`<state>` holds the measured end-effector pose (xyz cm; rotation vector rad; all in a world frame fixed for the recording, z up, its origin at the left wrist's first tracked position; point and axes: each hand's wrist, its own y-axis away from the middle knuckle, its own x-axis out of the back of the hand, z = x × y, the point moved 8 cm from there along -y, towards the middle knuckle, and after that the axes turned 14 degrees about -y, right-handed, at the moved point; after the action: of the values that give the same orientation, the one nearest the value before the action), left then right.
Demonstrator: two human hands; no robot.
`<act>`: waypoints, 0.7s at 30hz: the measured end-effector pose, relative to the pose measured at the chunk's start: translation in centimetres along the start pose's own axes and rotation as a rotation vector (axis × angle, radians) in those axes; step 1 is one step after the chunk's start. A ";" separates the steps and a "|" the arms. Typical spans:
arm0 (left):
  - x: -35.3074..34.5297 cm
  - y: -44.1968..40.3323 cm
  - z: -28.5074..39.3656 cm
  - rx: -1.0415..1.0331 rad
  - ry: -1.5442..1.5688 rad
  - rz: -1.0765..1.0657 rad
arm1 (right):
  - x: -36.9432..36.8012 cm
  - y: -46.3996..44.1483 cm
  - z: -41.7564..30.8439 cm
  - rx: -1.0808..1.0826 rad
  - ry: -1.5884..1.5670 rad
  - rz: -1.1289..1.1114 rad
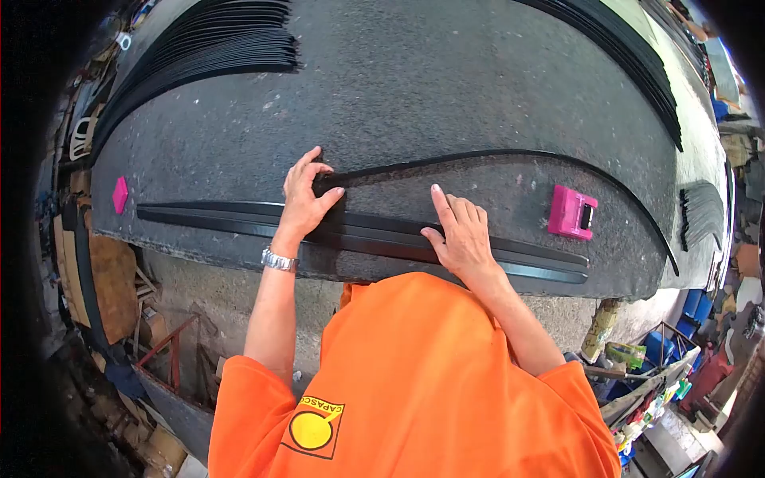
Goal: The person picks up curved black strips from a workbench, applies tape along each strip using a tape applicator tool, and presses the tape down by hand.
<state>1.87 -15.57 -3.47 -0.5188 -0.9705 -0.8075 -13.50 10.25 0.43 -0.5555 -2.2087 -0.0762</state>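
Observation:
My left hand (304,197), with a metal watch on the wrist, has its thumb and fingers around the near end of a thin black strip (478,154). From there the strip arches across the dark tabletop and curves down to the right. My right hand (462,237) is open, palm down, index finger stretched forward and thumb out to the side. It hangs over or rests on long straight black strips (215,217) lying side by side along the near edge; contact is unclear. Both forearms pass over these straight strips.
A pink block with a dark slot (571,213) sits right of my right hand; a smaller pink piece (120,195) lies far left. Stacks of black strips lie at the back left (215,48) and back right (629,56). A grey bundle (701,211) hangs beyond the right end.

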 end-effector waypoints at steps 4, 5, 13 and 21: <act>0.0 -0.2 -0.3 0.036 0.010 0.062 | -0.5 -1.0 -0.7 0.010 0.039 0.010; -0.1 -0.2 -0.3 0.034 0.000 0.068 | -0.5 -1.0 -0.6 0.005 0.044 0.012; -0.1 -0.1 -0.1 0.030 -0.023 0.056 | -0.7 -1.0 -0.5 -0.019 0.067 0.000; 0.6 -0.1 0.3 0.005 -0.032 0.102 | -0.8 -0.9 -0.6 -0.035 0.030 0.012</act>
<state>1.86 -15.64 -2.79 -0.5737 -0.9675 -0.7074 -12.98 9.04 0.30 -0.5827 -2.1783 -0.1163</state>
